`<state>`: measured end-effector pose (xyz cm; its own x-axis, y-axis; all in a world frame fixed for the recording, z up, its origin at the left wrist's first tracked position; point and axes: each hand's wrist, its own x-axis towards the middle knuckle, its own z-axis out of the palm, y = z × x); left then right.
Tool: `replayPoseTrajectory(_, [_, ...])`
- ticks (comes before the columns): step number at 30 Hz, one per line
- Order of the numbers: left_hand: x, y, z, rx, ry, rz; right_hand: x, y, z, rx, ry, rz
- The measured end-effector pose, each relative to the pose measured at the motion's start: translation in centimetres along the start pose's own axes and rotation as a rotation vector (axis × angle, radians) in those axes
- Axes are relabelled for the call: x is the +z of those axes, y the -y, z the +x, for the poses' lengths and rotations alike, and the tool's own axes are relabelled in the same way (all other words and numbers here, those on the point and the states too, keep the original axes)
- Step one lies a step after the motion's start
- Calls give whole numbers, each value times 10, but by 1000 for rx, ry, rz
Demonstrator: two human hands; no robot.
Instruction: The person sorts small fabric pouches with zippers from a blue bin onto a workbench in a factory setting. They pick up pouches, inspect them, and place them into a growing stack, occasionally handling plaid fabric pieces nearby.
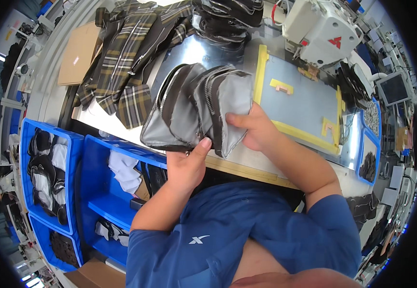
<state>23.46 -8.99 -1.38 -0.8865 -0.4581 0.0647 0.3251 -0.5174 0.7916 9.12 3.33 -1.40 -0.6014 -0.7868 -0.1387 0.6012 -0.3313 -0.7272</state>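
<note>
Both my hands hold a bundle of zippered fabric pieces [235, 93], with silvery-grey panels, dark brown edging and toothed zippers. My left hand [188, 165] grips the lower edge, thumb on top and fingers hidden underneath. At the right side, my right hand [255, 126] pinches the grey panel with its thumb across the front; its other fingers are behind the cloth. The layers fan apart at the top, above the near edge of the worktable [247, 168].
Plaid fabric pieces with zippers [127, 53] lie at the far left by a cardboard piece [78, 53]. Behind the bundle rises a dark stack [225, 21]. A yellow-taped template [297, 101] lies right, below a white sewing machine [321, 33]. Blue bins [79, 144] stand left.
</note>
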Motion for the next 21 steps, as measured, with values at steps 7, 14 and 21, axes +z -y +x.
replayPoseTrajectory(7, [-2, -9, -5, -114, -4, -13, -5, 2, -4, 86, 75, 151])
replayPoseTrajectory(14, [-89, -38, -36, -57, -261, 476, -34, -9, 7, 39, -119, 199])
replayPoseTrajectory(21, [-389, -154, -237, 109, -1440, 846, -102, 3, 16, 92, 40, 189])
